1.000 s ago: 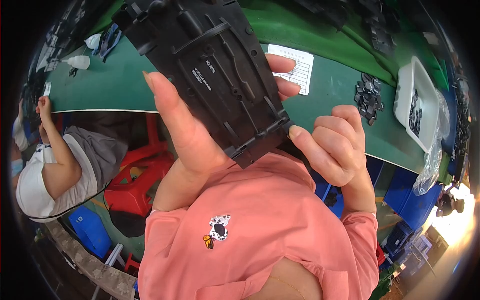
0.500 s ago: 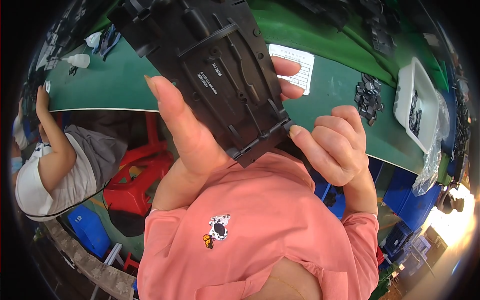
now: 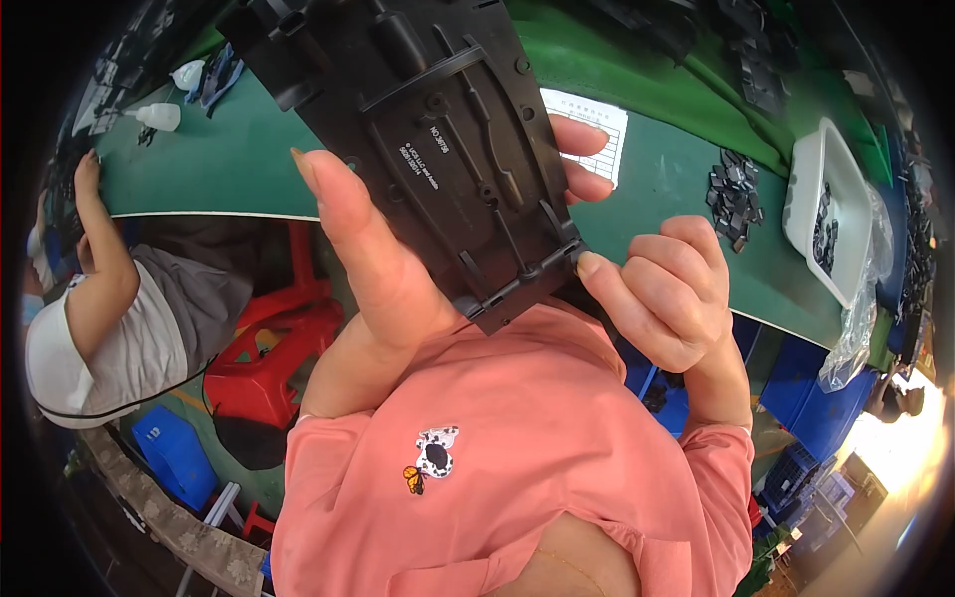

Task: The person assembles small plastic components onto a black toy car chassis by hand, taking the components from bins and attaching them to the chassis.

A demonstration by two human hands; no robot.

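Note:
A large black moulded plastic part (image 3: 468,169) with ribs, posts and small holes is held up in front of me, tilted, its upper end cut off by the view's top edge. My left hand (image 3: 373,254) grips it from beneath, with the thumb along its left side and fingertips showing past the right edge. At the lower right corner, a fingertip of my right hand (image 3: 662,289) touches the end of a narrow bar on the part. The other right fingers are curled in, and whatever lies behind them is hidden.
Beyond the part is a green table (image 3: 676,214) with a printed sheet (image 3: 597,149), a pile of small black pieces (image 3: 734,199) and a white tray (image 3: 796,199) of more pieces. A white bottle (image 3: 159,117) lies at left. A person (image 3: 109,308) sits near a red stool (image 3: 254,383).
The black part has shifted very slightly right and down, with both hands keeping their places on it. At left, the co-worker's arm has moved a little.

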